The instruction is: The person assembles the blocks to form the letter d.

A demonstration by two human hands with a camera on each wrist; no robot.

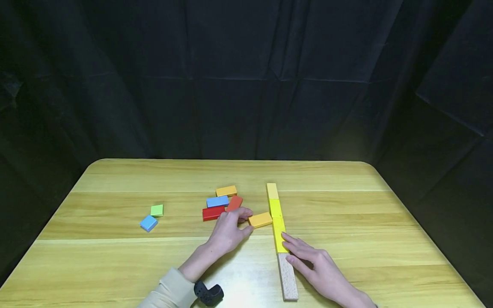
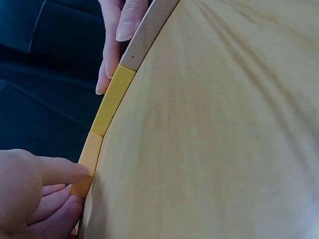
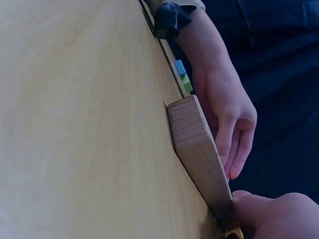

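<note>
A straight row runs away from me in the head view: a long speckled pale block (image 1: 288, 278) nearest, two bright yellow blocks (image 1: 275, 208), then a paler yellow block (image 1: 271, 191) at the far end. My left hand (image 1: 228, 231) pinches the left end of an orange block (image 1: 260, 220) between thumb and fingers. That block lies crosswise, its right end at the side of the row. Extended fingers of my right hand (image 1: 321, 271) rest along the right side of the nearer yellow block, with the thumb by the speckled block. The left wrist view shows the orange block (image 2: 89, 154) in the left hand's grip.
Beyond the left hand lie a red block (image 1: 213, 213), an orange-red block (image 1: 234, 203), a blue block (image 1: 217, 201) and another orange block (image 1: 226, 191). Farther left sit a green block (image 1: 157, 210) and a blue block (image 1: 148, 223). A black curtain (image 1: 231, 85) hangs behind the table.
</note>
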